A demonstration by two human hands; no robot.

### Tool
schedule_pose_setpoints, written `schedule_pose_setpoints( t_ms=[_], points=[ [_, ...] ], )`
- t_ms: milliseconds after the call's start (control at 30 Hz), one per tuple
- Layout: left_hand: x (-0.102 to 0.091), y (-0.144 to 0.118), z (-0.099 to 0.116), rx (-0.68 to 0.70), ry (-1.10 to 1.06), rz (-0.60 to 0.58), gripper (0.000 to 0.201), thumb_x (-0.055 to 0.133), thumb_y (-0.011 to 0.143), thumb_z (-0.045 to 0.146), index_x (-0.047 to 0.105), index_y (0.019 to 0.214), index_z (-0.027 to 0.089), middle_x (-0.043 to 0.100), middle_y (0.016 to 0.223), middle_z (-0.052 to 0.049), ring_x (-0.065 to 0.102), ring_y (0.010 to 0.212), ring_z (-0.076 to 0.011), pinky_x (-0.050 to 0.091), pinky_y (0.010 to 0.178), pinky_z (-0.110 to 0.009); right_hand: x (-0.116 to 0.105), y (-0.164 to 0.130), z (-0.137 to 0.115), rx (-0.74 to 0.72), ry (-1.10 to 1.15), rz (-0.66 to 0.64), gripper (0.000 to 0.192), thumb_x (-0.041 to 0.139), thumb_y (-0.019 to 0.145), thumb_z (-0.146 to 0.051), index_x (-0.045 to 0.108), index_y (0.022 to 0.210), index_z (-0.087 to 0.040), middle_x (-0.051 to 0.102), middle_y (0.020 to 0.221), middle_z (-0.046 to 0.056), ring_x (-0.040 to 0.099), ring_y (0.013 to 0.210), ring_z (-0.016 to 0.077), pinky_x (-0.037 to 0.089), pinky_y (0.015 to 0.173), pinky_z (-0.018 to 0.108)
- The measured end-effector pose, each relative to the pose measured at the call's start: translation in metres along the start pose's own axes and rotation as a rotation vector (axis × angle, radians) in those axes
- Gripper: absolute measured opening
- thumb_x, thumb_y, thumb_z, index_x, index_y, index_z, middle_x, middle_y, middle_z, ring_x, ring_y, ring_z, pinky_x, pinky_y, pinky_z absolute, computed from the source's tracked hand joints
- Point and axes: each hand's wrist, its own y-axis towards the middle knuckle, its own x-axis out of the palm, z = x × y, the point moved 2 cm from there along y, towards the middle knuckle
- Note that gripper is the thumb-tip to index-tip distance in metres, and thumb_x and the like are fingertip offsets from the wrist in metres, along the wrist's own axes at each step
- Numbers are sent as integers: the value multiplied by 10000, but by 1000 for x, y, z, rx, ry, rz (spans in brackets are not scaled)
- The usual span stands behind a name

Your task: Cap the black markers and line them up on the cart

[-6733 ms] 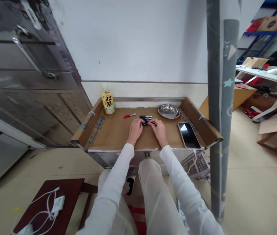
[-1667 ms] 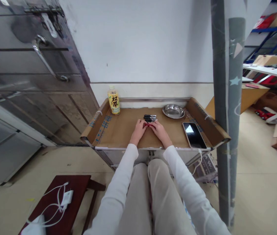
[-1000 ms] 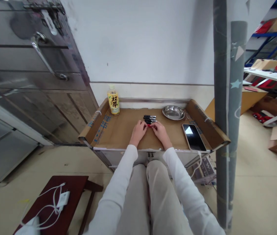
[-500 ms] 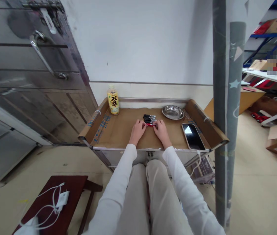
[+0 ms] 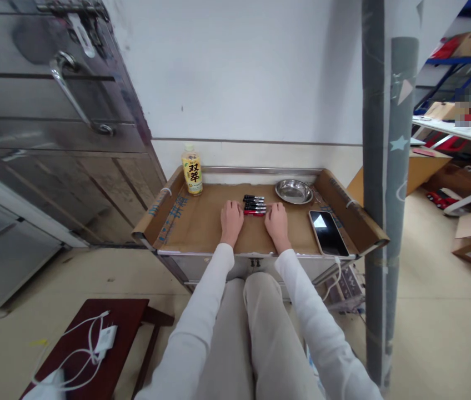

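Observation:
A row of black markers (image 5: pixel 254 201) lies side by side on the brown cardboard sheet (image 5: pixel 202 225) that covers the metal cart. A red marker (image 5: pixel 254 211) lies at the near end of the row. My left hand (image 5: pixel 231 218) rests flat on the cardboard just left of the markers. My right hand (image 5: pixel 277 219) rests flat just right of them. Both hands hold nothing, and neither one touches a marker.
A yellow-labelled drink bottle (image 5: pixel 192 171) stands at the cart's back left. A steel dish (image 5: pixel 294 191) sits at the back right and a phone (image 5: pixel 327 232) lies near the right edge. A grey pole (image 5: pixel 387 183) rises to the right. A dark stool with a charger (image 5: pixel 104 338) is lower left.
The red marker, which lay apart at the left, was brought over in both hands and now lies in the row. My hands have let go and moved apart, flat on the cardboard.

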Motion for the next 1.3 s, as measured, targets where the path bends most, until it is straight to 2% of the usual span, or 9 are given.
schedule_pose_setpoints(
  t_ms=[100, 233, 467, 667, 933, 1200, 1300],
  points=[
    [2, 1, -3, -125, 83, 75, 329, 396, 901, 92, 552, 1191, 100, 567, 1270, -189, 508, 1232, -282, 414, 1011, -407, 2, -1, 2, 75, -119, 15, 367, 380, 848, -69, 558, 1170, -68, 584, 1147, 202, 526, 1044, 277, 399, 912, 380],
    [9, -1, -6, -189, 142, 30, 430, 355, 911, 105, 482, 1318, 48, 449, 1448, -229, 387, 1383, -293, 350, 1100, -431, 8, -2, 3, 96, -215, -63, 348, 385, 860, -73, 568, 1155, -59, 595, 1132, 210, 533, 1047, 282, 385, 909, 369],
    [11, 0, -5, -189, 196, -22, 450, 340, 921, 131, 484, 1328, 5, 446, 1454, -247, 392, 1386, -291, 342, 1116, -424, 9, -1, 2, 103, -289, -126, 299, 394, 872, -95, 589, 1099, -81, 612, 1063, 190, 541, 1006, 274, 385, 857, 352],
    [9, -2, -7, -166, 151, -22, 464, 348, 913, 127, 472, 1354, 52, 449, 1456, -241, 390, 1390, -302, 348, 1106, -478, 11, -3, 4, 76, -256, -77, 313, 397, 871, -101, 605, 1105, -91, 617, 1070, 193, 545, 985, 280, 391, 847, 370],
    [11, -3, -10, -144, 75, -13, 476, 368, 901, 123, 465, 1360, 47, 437, 1453, -272, 376, 1399, -324, 336, 1106, -512, 12, -4, 6, 43, -186, -66, 375, 395, 877, -106, 608, 1183, -138, 590, 1127, 209, 542, 1006, 287, 394, 846, 395],
    [12, -3, -10, -140, 92, -36, 460, 364, 906, 122, 458, 1345, 24, 420, 1457, -282, 368, 1398, -331, 321, 1109, -488, 5, -3, 4, 70, -159, -15, 310, 398, 870, -104, 594, 1111, -102, 599, 1056, 183, 523, 934, 268, 378, 812, 371],
    [5, -6, -5, -147, 104, 19, 443, 385, 899, 113, 451, 1326, 17, 405, 1454, -288, 379, 1379, -337, 307, 1105, -487, 0, -2, 0, -36, -96, -53, 255, 403, 882, -116, 623, 1005, -153, 595, 1023, 133, 513, 921, 246, 369, 816, 351]
  ],
)
